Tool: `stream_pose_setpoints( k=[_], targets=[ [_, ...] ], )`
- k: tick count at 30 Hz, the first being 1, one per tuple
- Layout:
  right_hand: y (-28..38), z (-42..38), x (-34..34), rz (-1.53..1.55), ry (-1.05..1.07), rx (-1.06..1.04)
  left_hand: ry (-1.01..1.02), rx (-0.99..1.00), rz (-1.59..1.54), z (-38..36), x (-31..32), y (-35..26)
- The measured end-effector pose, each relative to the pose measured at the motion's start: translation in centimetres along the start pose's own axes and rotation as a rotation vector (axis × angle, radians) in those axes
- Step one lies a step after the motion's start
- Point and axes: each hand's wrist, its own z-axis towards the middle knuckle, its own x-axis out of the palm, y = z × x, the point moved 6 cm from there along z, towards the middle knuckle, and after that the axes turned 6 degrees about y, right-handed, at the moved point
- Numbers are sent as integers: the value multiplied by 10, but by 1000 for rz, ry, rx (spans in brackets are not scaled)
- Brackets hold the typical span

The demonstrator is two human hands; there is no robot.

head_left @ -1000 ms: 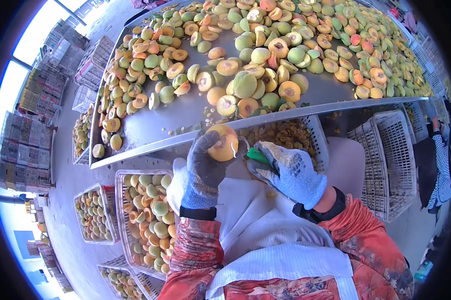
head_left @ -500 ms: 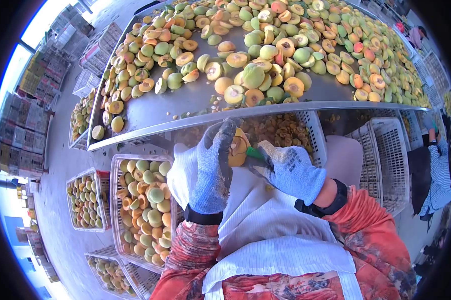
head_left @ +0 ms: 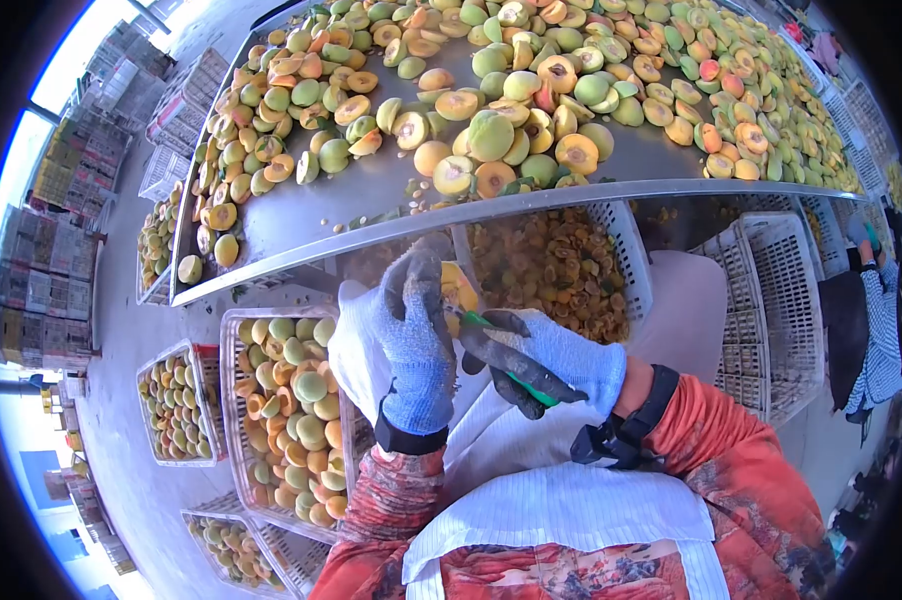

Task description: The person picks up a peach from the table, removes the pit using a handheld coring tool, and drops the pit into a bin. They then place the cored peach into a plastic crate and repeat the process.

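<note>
1. left hand [head_left: 416,335], in a blue glove with dark, soiled fingers: closed around a yellow-orange fruit [head_left: 459,288], the fingers covering part of it.
2. the fruit sits between the two hands, on the 3 o'clock side of the left one.
3. right hand [head_left: 556,355], gloved alike: gripped around a green-handled tool [head_left: 531,390]. the tool slants toward 10 o'clock, its front end at the fruit. whether the tip is inside the flesh cannot be told.
4. pale apron [head_left: 561,510]: under the hands and on down to 6 o'clock, over red patterned sleeves [head_left: 736,450].
5. scrap crate [head_left: 634,262]: at 2 o'clock from the fruit, partly below the table edge, holding brownish-yellow pieces [head_left: 551,270].
6. metal table [head_left: 306,218]: spans 10 to 2 o'clock, bearing many green, yellow and orange fruits [head_left: 491,135], many of them halved, some with the hollow showing.
7. large crate [head_left: 234,425]: at 8 o'clock, filled with fruit. a smaller crate [head_left: 179,461] of fruit stands beyond it, and a lower crate [head_left: 196,518] lies nearer 7 o'clock.
8. white crates [head_left: 793,320]: at 3 o'clock, side by side.
9. co-worker [head_left: 879,345]: farther out at 3 o'clock, in a patterned sleeve, at the picture's margin.
10. stacked crates [head_left: 46,270]: far off at 9 o'clock.
</note>
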Motion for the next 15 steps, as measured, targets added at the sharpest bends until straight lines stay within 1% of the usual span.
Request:
stream_pose_setpoints(
  k=[2,3,4,5,6,7,8,10,11,12,14,15],
  targets=[
    [3,4,-10,-60,51,79,-2,-46,139,4,3,-1],
    [2,8,-20,-129,8,115,29,-84,131,7,4,3],
    [-3,10,-21,-124,0,108,39,-81,133,14,6,14],
    [12,7,-31,-685,-312,-141,12,123,124,22,8,17],
    [25,-3,-27,-1243,-624,-394,-19,326,111,24,9,16],
    [20,0,-26,-1363,-681,-330,13,111,-158,26,13,22],
    [15,-2,-25,-1356,-689,-324,22,106,-156,25,16,20],
    [6,-3,-24,-1191,-584,-236,-22,-67,-144,23,16,28],
    [6,-1,-25,-1006,-473,-342,25,-50,-130,24,16,33],
    [9,-4,-28,-998,-481,-343,35,-51,-125,32,13,38],
    [9,-8,-22,-665,-298,-91,98,202,260,40,21,11],
    [2,-4,-26,-663,-298,-92,105,-36,84,34,21,18]
  ],
)
